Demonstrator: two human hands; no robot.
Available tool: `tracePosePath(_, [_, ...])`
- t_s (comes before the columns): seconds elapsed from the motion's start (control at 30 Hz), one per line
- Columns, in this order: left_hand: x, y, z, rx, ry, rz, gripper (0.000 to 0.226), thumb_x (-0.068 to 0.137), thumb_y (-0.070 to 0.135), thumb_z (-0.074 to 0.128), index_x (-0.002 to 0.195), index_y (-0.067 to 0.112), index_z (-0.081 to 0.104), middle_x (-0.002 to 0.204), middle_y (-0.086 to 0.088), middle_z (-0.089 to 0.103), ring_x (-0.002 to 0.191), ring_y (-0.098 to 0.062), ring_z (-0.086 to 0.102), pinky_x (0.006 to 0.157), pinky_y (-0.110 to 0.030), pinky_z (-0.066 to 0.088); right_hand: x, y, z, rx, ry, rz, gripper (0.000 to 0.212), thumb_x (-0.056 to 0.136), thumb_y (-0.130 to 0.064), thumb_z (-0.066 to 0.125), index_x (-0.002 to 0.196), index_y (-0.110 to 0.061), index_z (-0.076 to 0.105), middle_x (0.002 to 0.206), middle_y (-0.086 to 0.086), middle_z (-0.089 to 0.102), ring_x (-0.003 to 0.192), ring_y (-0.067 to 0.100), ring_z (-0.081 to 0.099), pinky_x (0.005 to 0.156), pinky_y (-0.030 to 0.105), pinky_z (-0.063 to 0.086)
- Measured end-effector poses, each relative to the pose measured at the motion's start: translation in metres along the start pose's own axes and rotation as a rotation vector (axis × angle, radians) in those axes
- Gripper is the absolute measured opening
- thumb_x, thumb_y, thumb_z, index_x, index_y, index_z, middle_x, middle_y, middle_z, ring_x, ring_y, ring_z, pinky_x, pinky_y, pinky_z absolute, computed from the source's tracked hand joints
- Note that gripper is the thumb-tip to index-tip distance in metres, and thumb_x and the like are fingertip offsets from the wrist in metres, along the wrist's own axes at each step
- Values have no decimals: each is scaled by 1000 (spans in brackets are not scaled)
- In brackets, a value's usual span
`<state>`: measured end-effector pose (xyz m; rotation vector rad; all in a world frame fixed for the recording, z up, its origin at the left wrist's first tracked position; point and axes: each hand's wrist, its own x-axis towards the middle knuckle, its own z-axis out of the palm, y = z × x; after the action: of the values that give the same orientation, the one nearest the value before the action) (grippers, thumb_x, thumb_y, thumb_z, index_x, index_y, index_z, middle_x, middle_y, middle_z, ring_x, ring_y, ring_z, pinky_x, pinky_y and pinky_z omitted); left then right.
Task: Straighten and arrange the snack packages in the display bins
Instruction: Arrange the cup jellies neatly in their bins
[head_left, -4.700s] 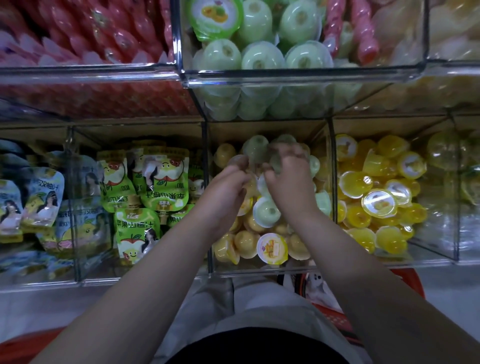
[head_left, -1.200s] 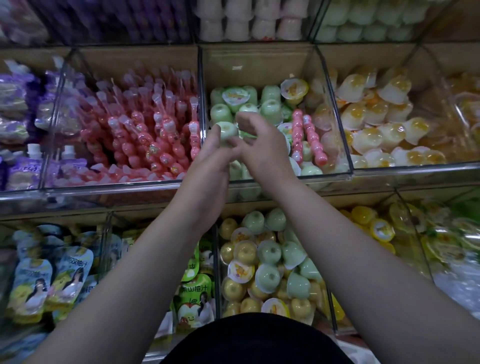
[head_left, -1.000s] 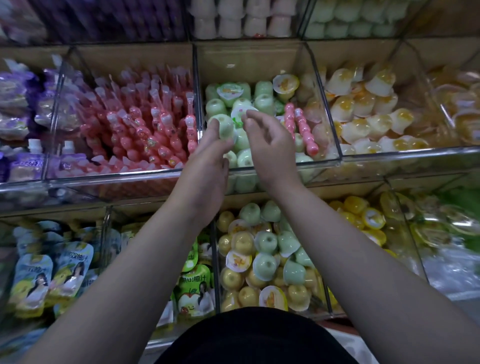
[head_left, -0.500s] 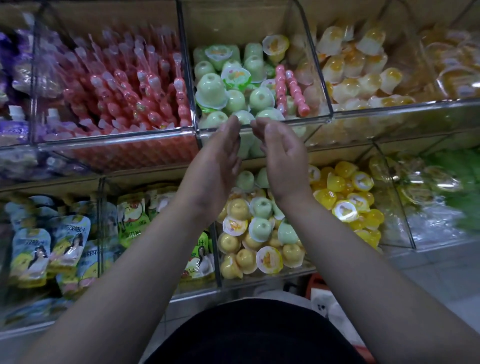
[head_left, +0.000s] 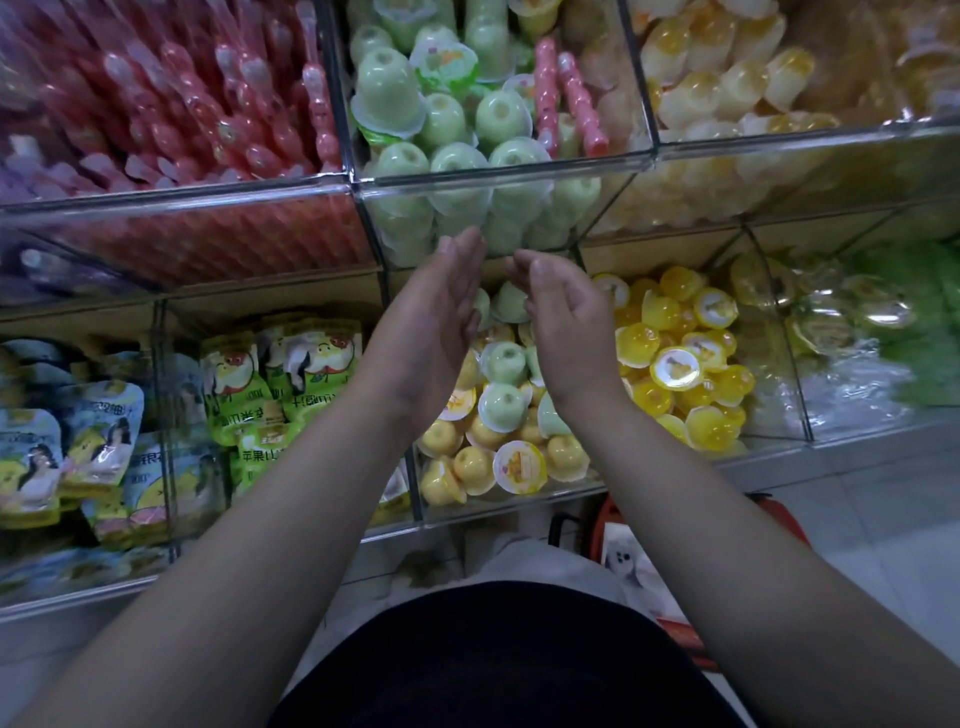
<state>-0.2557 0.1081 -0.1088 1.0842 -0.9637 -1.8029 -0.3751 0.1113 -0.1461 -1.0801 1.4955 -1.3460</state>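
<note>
left hand (head_left: 434, 327) empty, fingers straight and together, palm facing right | right hand (head_left: 563, 312) empty, fingers loosely curled, slightly apart | both hover over the lower middle bin (head_left: 511, 506) of mixed green and yellow jelly cups (head_left: 503, 405) | green cups (head_left: 387, 91) in the bin above

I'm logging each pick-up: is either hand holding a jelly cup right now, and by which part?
Nothing is held: the left hand and right hand are both open, palms facing each other, in front of the jelly cups.
</note>
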Motion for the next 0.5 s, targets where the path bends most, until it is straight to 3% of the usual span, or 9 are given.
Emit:
tracePosePath(0.2, [7, -17, 3, 2, 29, -38, 54, 106, 40, 15, 155, 19, 23, 161, 7, 24, 148, -5, 19, 118, -29, 16, 3, 21, -11, -36, -12, 50, 33, 88, -37, 48, 108, -19, 68, 107, -3, 71, 106, 7, 65, 92, 25, 51])
tracePosePath(0.37, [20, -26, 5, -22, 69, -69, 53, 106, 41, 18, 155, 20, 25, 161, 8, 26, 148, -5, 20, 110, -25, 21, 11, 36, -17, -92, -48, 94, 28, 88, -38, 49, 105, -24, 67, 112, -1, 70, 109, 9, 63, 98, 30, 50])
tracePosePath(0.5, [32, -38, 3, -46, 120, -106, 55, 106, 42, 18, 154, 18, 25, 161, 6, 26, 148, -5, 20, 111, -27, 19, 20, 51, -19, -131, -78, 140, 23, 97, -24, 53, 111, -15, 68, 104, -8, 68, 103, 5, 63, 93, 25, 50])
